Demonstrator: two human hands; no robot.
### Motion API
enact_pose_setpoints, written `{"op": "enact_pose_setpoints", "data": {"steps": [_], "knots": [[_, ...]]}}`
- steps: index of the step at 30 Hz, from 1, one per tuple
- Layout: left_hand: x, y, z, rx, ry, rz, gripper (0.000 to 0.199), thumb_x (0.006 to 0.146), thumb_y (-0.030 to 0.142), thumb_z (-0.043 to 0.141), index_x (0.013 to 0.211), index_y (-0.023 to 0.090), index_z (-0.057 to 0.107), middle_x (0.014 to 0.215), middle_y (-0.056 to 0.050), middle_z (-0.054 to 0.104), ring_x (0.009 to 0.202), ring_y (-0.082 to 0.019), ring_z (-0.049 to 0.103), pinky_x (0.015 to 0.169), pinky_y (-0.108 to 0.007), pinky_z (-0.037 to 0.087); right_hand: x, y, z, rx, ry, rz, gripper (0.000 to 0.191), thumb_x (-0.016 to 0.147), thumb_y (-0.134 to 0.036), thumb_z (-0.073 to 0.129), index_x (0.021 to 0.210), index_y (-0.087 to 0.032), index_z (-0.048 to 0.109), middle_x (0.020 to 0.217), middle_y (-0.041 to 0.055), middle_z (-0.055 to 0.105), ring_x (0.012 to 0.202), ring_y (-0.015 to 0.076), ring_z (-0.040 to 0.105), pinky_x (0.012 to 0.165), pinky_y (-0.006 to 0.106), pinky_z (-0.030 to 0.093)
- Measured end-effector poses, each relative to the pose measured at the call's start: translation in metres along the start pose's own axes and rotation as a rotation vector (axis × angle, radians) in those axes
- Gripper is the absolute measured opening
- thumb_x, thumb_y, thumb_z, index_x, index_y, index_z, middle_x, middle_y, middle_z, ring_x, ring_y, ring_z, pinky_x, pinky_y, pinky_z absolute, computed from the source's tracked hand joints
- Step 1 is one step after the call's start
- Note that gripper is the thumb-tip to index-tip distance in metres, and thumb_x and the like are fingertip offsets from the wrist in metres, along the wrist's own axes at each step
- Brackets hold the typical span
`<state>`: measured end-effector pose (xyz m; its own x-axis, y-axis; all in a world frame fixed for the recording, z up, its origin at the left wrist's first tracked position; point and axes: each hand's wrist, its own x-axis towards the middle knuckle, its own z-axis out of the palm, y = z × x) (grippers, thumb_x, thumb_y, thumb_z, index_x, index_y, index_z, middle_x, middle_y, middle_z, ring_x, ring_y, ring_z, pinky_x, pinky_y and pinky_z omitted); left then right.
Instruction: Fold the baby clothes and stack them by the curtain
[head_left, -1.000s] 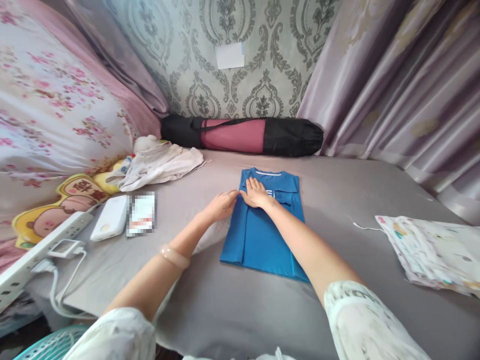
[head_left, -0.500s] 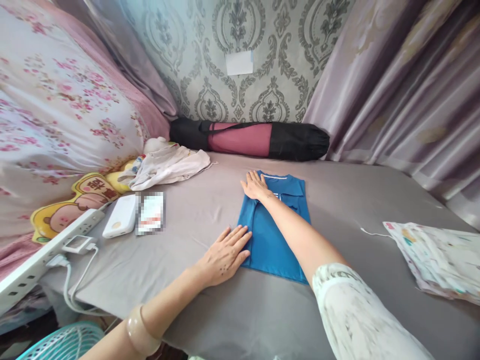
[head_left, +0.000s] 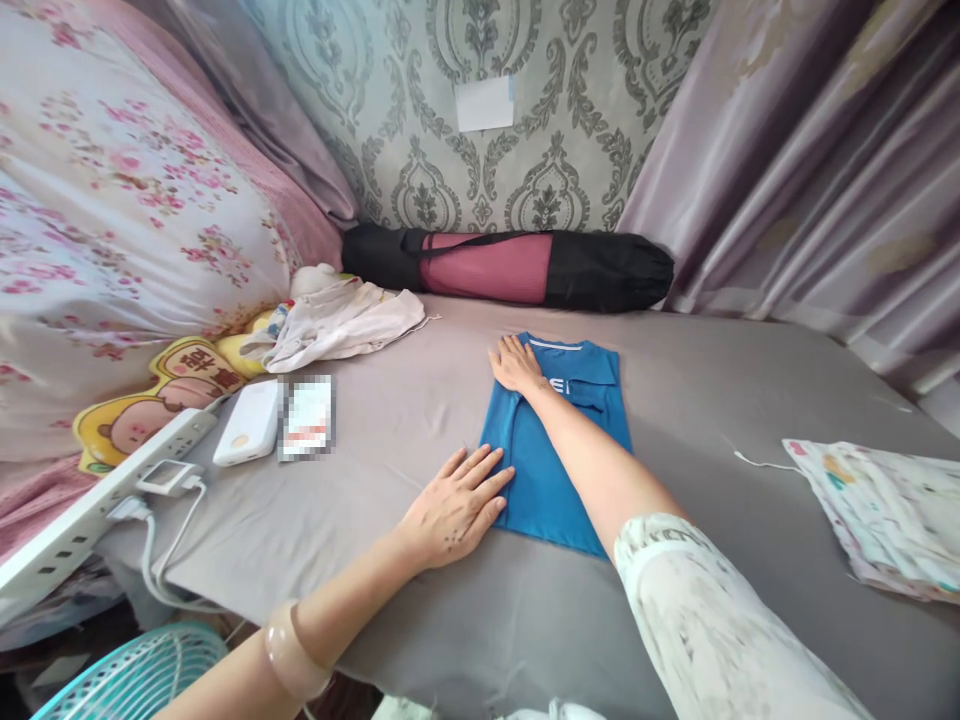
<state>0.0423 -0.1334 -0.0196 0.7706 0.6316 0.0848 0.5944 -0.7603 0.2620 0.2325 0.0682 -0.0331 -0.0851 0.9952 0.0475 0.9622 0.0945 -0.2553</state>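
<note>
A blue T-shirt point(head_left: 551, 470) lies flat on the grey sheet, its sides folded inward and its white-trimmed neckline facing the wall. Part of a white print shows on its chest. My left hand point(head_left: 459, 505) rests flat at the shirt's lower left edge, fingers spread over the folded side. Up at the left shoulder, my right hand point(head_left: 517, 365) lies flat with fingers extended. The right forearm crosses over the shirt and hides part of its right half.
A black and pink rolled bag point(head_left: 487, 268) lies along the wall. Left are a crumpled white cloth point(head_left: 345, 325), a power bank point(head_left: 247, 422), a power strip point(head_left: 105, 505) with cables, and a plush pig point(head_left: 124, 430). Folded patterned cloth point(head_left: 885, 515) sits right; a turquoise fan point(head_left: 139, 680) stands lower left.
The camera view has shifted slightly. Both hands stay on the shirt in nearly the same places, and more of the white print shows beside the right hand.
</note>
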Motion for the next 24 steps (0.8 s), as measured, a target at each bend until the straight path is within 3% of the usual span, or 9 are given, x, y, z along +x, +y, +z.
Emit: {"op": "enact_pose_setpoints", "data": {"steps": [6, 12, 17, 24], "knots": [[-0.002, -0.004, 0.002, -0.104, 0.17, -0.084, 0.046, 0.101, 0.035, 0.027, 0.143, 0.02, 0.039, 0.15, -0.011, 0.042, 0.143, -0.022, 0.03, 0.118, -0.048, 0.028, -0.035, -0.016, -0.01, -0.033, 0.011, -0.044, 0.061, 0.099, -0.037, 0.019, 0.149, -0.003, 0.028, 0.159, 0.0139, 0.02, 0.147, 0.024, 0.011, 0.118, 0.041, 0.004], [-0.003, -0.016, 0.016, -0.179, 0.416, -0.17, 0.042, 0.099, 0.021, 0.025, 0.138, 0.014, 0.039, 0.139, -0.018, 0.05, 0.136, -0.024, 0.041, 0.111, -0.047, 0.039, -0.077, -0.039, 0.005, -0.053, -0.087, -0.015, 0.071, 0.098, -0.046, 0.017, 0.15, 0.002, 0.023, 0.16, 0.0175, 0.014, 0.147, 0.0278, 0.007, 0.118, 0.044, 0.004], [-0.004, -0.022, 0.021, -0.169, 0.485, -0.178, 0.042, 0.097, 0.016, 0.026, 0.137, 0.014, 0.038, 0.137, -0.019, 0.05, 0.136, -0.024, 0.041, 0.11, -0.048, 0.039, -0.079, -0.04, 0.015, -0.08, -0.063, 0.001, 0.071, 0.098, -0.046, 0.017, 0.15, 0.002, 0.022, 0.16, 0.0172, 0.015, 0.147, 0.028, 0.008, 0.118, 0.044, 0.003], [-0.005, -0.023, 0.023, -0.169, 0.504, -0.186, 0.042, 0.096, 0.014, 0.025, 0.135, 0.014, 0.038, 0.136, -0.018, 0.051, 0.136, -0.024, 0.04, 0.11, -0.048, 0.039, -0.086, -0.042, 0.008, -0.063, -0.037, -0.023, 0.068, 0.098, -0.043, 0.015, 0.149, 0.001, 0.027, 0.159, 0.0169, 0.02, 0.147, 0.0268, 0.01, 0.118, 0.043, 0.004]]}}
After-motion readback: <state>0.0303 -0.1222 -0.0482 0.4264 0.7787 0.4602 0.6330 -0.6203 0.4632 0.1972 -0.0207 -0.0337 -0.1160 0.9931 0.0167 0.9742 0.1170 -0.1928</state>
